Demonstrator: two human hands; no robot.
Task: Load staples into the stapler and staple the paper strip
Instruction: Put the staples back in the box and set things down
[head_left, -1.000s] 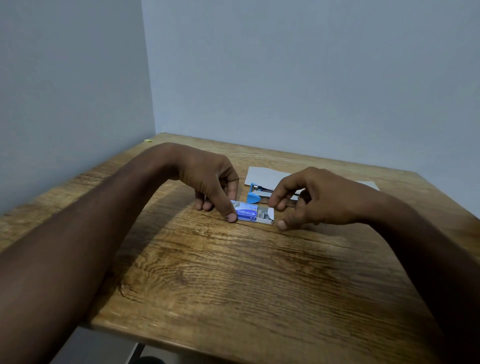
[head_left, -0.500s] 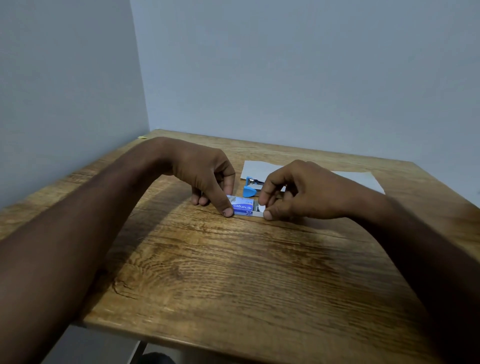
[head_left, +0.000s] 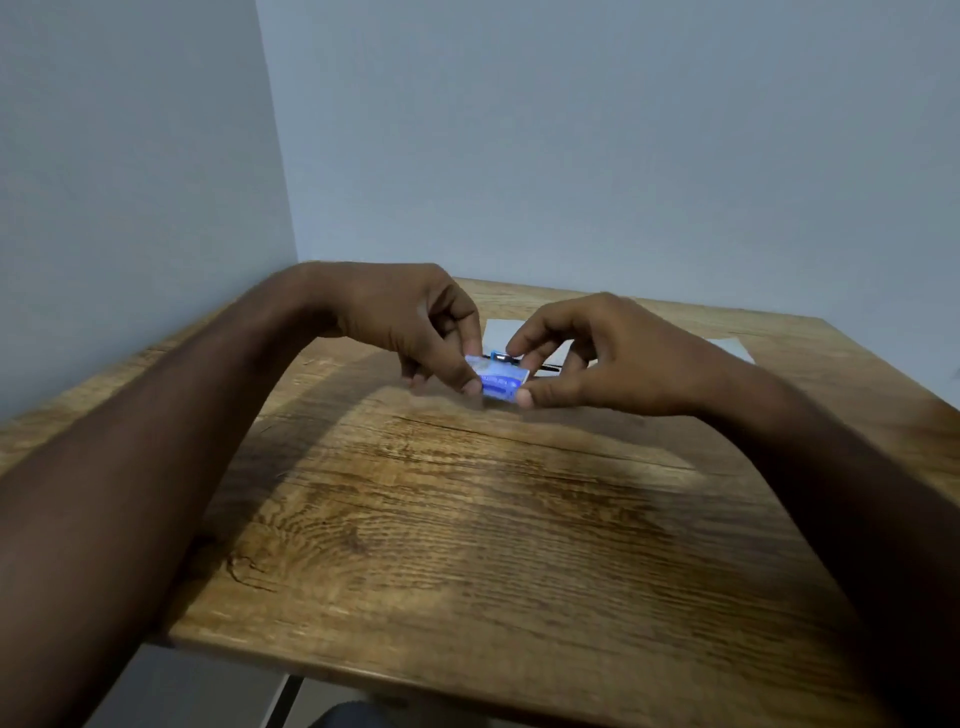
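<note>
A small blue and white staple box is lifted a little off the wooden table. My left hand pinches its left end and my right hand pinches its right end. Just behind the box lies the blue stapler, mostly hidden by my fingers. Under and behind the stapler lies the white paper strip, with its far right end showing past my right wrist. The picture is blurred, so I cannot tell whether the box is open.
Grey walls meet at a corner behind the table's far left. The table's near edge runs across the bottom, with a dark object below it.
The box has come up off the table between both hands. My right fingers have closed on its right end. The view has tilted upward.
</note>
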